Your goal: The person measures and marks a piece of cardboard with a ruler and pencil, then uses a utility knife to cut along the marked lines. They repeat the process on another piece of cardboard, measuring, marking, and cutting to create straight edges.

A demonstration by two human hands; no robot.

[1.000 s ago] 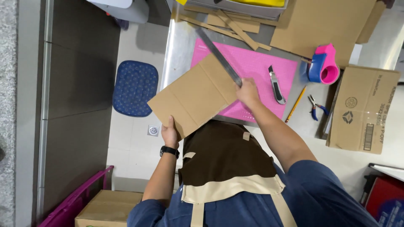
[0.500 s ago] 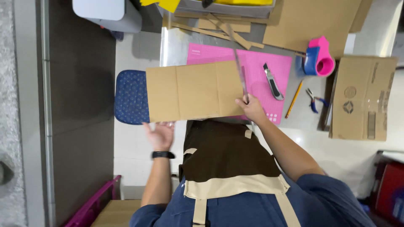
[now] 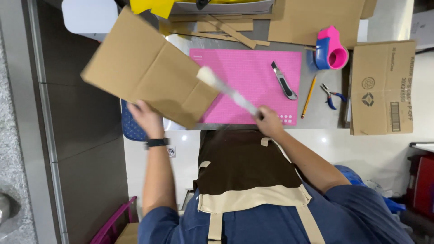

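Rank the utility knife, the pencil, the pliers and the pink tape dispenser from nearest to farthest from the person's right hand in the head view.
From the right hand:
1. Utility knife, on the pink cutting mat, up and just right of the hand.
2. Pencil, just off the mat's right edge.
3. Pliers, right of the pencil on the table.
4. Pink tape dispenser, at the far right corner.

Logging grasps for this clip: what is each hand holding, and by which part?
Left hand grips the cardboard sheet at its lower edge. Right hand holds the near end of a long ruler-like strip, blurred.
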